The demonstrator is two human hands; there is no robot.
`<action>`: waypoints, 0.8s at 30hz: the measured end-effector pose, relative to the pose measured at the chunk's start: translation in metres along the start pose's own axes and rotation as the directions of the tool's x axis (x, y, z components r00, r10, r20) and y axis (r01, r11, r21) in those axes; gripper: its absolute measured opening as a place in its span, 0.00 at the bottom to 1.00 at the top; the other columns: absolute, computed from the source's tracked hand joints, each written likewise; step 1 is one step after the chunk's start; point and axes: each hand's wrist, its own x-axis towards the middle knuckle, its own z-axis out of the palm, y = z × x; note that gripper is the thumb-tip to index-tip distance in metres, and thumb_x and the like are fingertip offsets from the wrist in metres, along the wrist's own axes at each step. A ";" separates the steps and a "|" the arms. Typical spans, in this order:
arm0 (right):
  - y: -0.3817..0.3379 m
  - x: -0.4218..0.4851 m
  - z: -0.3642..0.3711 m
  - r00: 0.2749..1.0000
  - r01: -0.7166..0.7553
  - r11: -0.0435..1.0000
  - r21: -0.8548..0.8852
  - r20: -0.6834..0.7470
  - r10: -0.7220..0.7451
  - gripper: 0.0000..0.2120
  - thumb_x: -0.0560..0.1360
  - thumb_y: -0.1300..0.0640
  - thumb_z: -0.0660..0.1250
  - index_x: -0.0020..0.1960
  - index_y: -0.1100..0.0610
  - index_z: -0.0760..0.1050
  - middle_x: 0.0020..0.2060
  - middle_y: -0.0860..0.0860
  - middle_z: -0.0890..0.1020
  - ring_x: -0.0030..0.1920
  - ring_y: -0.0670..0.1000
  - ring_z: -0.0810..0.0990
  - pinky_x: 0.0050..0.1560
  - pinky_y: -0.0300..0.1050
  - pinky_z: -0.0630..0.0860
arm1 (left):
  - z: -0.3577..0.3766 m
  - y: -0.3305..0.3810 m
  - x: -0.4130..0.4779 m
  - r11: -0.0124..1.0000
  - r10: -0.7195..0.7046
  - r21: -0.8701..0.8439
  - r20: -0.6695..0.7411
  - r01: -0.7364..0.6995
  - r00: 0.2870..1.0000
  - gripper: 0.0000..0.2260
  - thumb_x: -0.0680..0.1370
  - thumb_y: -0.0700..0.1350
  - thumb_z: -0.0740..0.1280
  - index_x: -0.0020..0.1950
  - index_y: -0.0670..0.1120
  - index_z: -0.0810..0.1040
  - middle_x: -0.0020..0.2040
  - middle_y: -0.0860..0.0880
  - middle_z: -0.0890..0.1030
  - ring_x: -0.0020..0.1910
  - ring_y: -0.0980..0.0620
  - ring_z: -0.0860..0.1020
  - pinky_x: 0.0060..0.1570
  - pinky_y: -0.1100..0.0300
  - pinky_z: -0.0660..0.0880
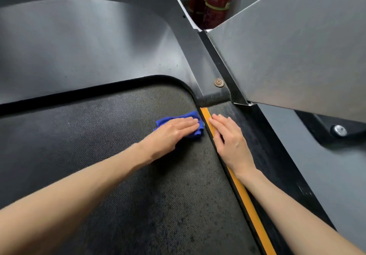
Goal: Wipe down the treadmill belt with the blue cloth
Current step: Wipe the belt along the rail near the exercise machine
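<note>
Left hand (170,134) — fingers straight — presses the blue cloth (191,115) onto the treadmill belt (99,136); right hand (229,142), fingers released, rests flat across the yellow strip (247,199).

My only view comes from the wide-angle camera on my head, which looks forward and steeply down. It sits close over the far right corner of the treadmill belt (118,136). My left hand (170,134) and right hand (227,138) reach in from the bottom edge. The black motor cover (89,47) fills the upper left, a grey panel (287,47) the upper right.
</note>
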 end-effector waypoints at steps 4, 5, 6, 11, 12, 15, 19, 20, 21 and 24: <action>-0.002 -0.002 0.000 1.000 -0.010 1.000 0.017 -0.006 0.010 0.17 0.75 0.67 0.65 0.63 0.61 0.75 0.61 0.54 0.77 0.64 0.50 0.73 0.71 0.46 0.62 | -0.037 -0.060 0.018 0.973 -0.193 0.098 -0.132 0.207 0.972 0.24 0.67 0.35 0.51 0.57 0.36 0.79 0.57 0.39 0.80 0.57 0.40 0.78 0.61 0.53 0.69; -0.002 -0.001 -0.001 1.000 -0.011 1.000 0.026 -0.003 0.011 0.17 0.75 0.67 0.65 0.63 0.60 0.75 0.61 0.53 0.77 0.64 0.50 0.73 0.71 0.47 0.62 | -0.042 -0.070 0.021 0.941 -0.305 0.089 -0.198 0.327 0.931 0.24 0.64 0.31 0.52 0.56 0.34 0.79 0.56 0.36 0.80 0.56 0.37 0.78 0.60 0.53 0.67; -0.001 -0.001 0.000 1.000 -0.012 0.999 0.032 0.003 0.012 0.17 0.75 0.66 0.65 0.63 0.60 0.75 0.61 0.53 0.77 0.64 0.50 0.73 0.71 0.47 0.62 | -0.039 -0.076 0.021 0.904 -0.394 0.075 -0.234 0.421 0.889 0.26 0.63 0.28 0.53 0.57 0.32 0.77 0.58 0.35 0.78 0.58 0.36 0.77 0.63 0.54 0.65; -0.002 -0.002 -0.001 1.000 -0.019 1.000 0.013 0.008 0.019 0.17 0.75 0.66 0.65 0.64 0.60 0.74 0.61 0.54 0.77 0.64 0.50 0.73 0.71 0.47 0.62 | -0.016 -0.019 0.004 0.990 -0.137 -0.061 -0.146 0.129 0.980 0.25 0.64 0.30 0.53 0.57 0.34 0.79 0.58 0.37 0.79 0.60 0.43 0.75 0.66 0.66 0.61; -0.002 -0.002 -0.001 1.000 -0.019 1.000 0.006 0.003 0.019 0.18 0.75 0.66 0.65 0.64 0.60 0.74 0.61 0.54 0.77 0.64 0.51 0.73 0.71 0.47 0.62 | -0.009 -0.004 -0.003 0.999 -0.010 -0.047 -0.080 0.006 0.997 0.24 0.67 0.32 0.53 0.58 0.35 0.78 0.59 0.39 0.79 0.62 0.45 0.73 0.67 0.66 0.60; -0.003 -0.001 -0.002 1.000 -0.004 1.000 0.003 0.012 0.004 0.18 0.75 0.67 0.65 0.64 0.61 0.74 0.61 0.54 0.77 0.64 0.51 0.73 0.70 0.47 0.62 | -0.009 0.007 -0.009 0.990 0.132 0.043 0.044 -0.134 0.990 0.22 0.75 0.38 0.52 0.64 0.39 0.75 0.64 0.44 0.76 0.65 0.47 0.73 0.67 0.57 0.66; -0.002 -0.001 -0.003 1.000 -0.005 1.000 0.026 0.024 0.005 0.17 0.75 0.67 0.64 0.64 0.61 0.74 0.62 0.54 0.77 0.64 0.51 0.72 0.71 0.46 0.61 | -0.033 -0.043 0.021 0.985 -0.154 0.055 -0.158 0.165 0.975 0.20 0.71 0.37 0.52 0.53 0.36 0.80 0.53 0.39 0.81 0.53 0.41 0.80 0.55 0.54 0.68; -0.002 -0.001 -0.003 1.000 -0.007 1.000 0.030 0.024 0.006 0.17 0.75 0.67 0.64 0.64 0.61 0.74 0.62 0.54 0.77 0.64 0.50 0.72 0.71 0.46 0.61 | -0.035 -0.054 0.026 0.959 -0.273 0.008 -0.226 0.282 0.935 0.22 0.67 0.33 0.51 0.52 0.34 0.80 0.52 0.36 0.81 0.52 0.38 0.80 0.56 0.53 0.69; -0.002 -0.001 -0.002 1.000 -0.009 0.999 0.031 0.022 0.008 0.17 0.75 0.66 0.64 0.64 0.61 0.74 0.62 0.54 0.77 0.64 0.50 0.72 0.71 0.46 0.61 | -0.032 -0.058 0.031 0.930 -0.363 -0.034 -0.244 0.366 0.899 0.23 0.64 0.29 0.53 0.53 0.33 0.80 0.53 0.35 0.81 0.53 0.36 0.79 0.59 0.54 0.70; -0.001 0.000 -0.001 1.000 -0.017 0.999 0.030 0.022 0.016 0.17 0.76 0.66 0.64 0.64 0.60 0.74 0.62 0.54 0.77 0.65 0.50 0.72 0.71 0.46 0.62 | -0.007 -0.024 0.030 0.966 -0.257 -0.057 -0.199 0.251 0.946 0.22 0.63 0.25 0.60 0.54 0.34 0.80 0.54 0.36 0.80 0.55 0.39 0.79 0.64 0.51 0.70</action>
